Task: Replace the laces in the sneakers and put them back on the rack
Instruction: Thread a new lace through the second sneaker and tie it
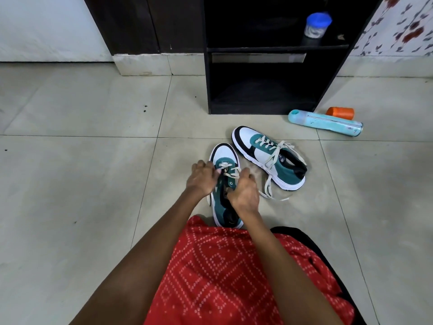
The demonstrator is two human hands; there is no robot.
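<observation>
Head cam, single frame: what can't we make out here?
- Head view, near sneaker: midsection hidden under left hand and right hand.
- Hold on the lace: fingers curled under, blurred.
- Spray can: label too small.
- Rack: top cut off by upper edge; shelves too dark.

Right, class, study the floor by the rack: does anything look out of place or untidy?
Yes. A teal spray can lies on its side on the tiles right of the rack, an orange cap loose beside it. The far sneaker has its laces trailing untied over the tiles.
</observation>
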